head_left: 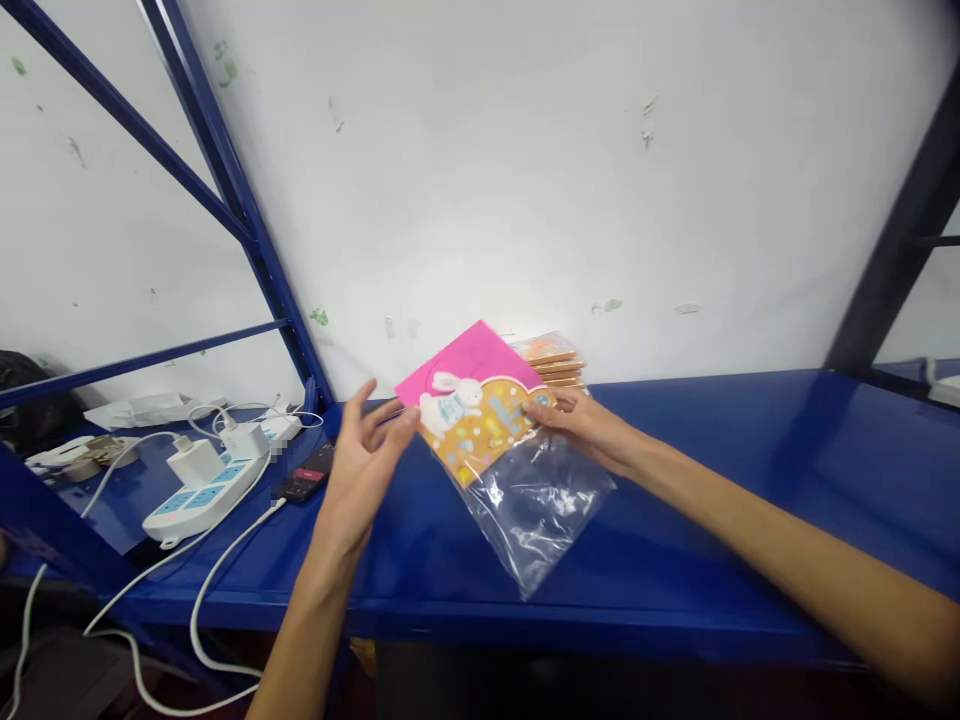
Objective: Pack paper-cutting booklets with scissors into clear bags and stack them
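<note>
A plastic zip bag (pixel 536 515) hangs slanted over the blue shelf, with a pink and orange card printed with a white rabbit (pixel 472 410) in its upper part. My right hand (pixel 577 420) grips the card and bag at their right edge. My left hand (pixel 367 460) is raised with its fingers and thumb apart, its fingertips at the card's left edge. Behind the card, a small stack of orange packets (pixel 555 360) lies on the shelf, partly hidden.
The blue steel shelf (pixel 712 480) runs across the view against a white wall (pixel 480 170). To the left lie a white power strip (pixel 206 495) with plugged-in chargers, a black phone (pixel 304 472) and white cables. A blue upright frame (pixel 247 220) rises at left.
</note>
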Demonstrator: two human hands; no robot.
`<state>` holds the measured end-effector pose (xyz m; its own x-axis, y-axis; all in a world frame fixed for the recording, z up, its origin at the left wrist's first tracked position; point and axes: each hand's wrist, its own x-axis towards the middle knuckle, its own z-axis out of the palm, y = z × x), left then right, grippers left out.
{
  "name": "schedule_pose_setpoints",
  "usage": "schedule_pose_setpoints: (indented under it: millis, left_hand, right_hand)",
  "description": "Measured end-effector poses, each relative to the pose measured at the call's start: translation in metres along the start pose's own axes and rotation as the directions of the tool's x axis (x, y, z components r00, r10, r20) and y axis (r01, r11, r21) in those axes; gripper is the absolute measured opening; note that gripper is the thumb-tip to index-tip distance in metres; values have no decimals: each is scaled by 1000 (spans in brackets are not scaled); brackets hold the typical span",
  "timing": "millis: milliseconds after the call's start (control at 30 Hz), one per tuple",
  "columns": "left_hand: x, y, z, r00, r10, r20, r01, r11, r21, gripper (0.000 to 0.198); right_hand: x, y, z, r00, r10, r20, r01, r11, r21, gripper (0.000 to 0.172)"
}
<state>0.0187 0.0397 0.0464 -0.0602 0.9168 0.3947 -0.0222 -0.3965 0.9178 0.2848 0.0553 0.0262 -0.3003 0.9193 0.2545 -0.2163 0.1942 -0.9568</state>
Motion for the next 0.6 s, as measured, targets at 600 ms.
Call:
schedule_pose_setpoints:
  millis: [600]
  left_hand:
    - [-18, 0, 31, 988, 50, 143, -24, 983, -179, 50]
  right_hand:
    - [-7, 8, 24, 998, -60, -9, 60, 997, 42, 42]
